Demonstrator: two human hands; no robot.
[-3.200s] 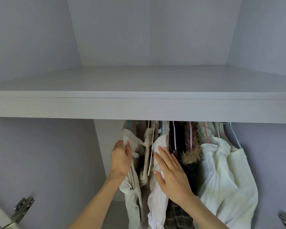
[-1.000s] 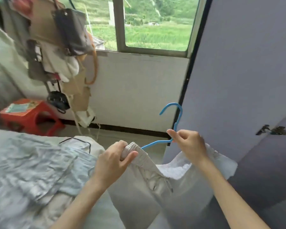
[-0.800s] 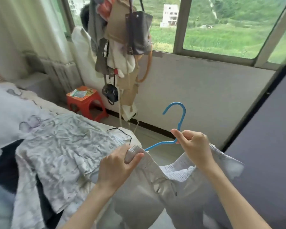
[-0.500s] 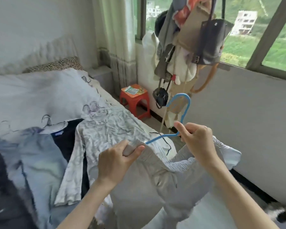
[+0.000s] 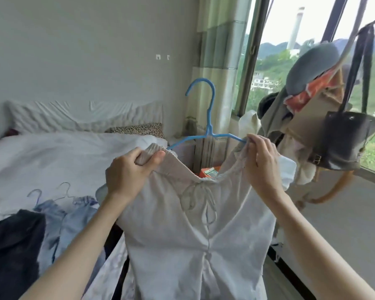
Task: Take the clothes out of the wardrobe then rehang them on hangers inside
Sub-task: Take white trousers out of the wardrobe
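While I hold the pale garment [image 5: 191,230] up in front of me, the blue hanger [image 5: 208,126] stands upright between my two hands, hook at the top, its bar running left to right across my view. My left hand [image 5: 130,172] has its grip closed round the ribbed band at the hanger's left end, thumb on top. My right hand [image 5: 262,163] pinches fabric at the right tip of the hanger, and seems to hold the wire too, though that spot is too crowded to be sure. The garment hangs straight down from both grips over the edge of the bed [image 5: 59,161], light beige, thin, gathered along the top, with a drawstring tied at the middle. Both hands are equally near; sliding the cloth off means pulling outward along that bar. More clothes on hangers [image 5: 59,211] lie on the bed to the left.
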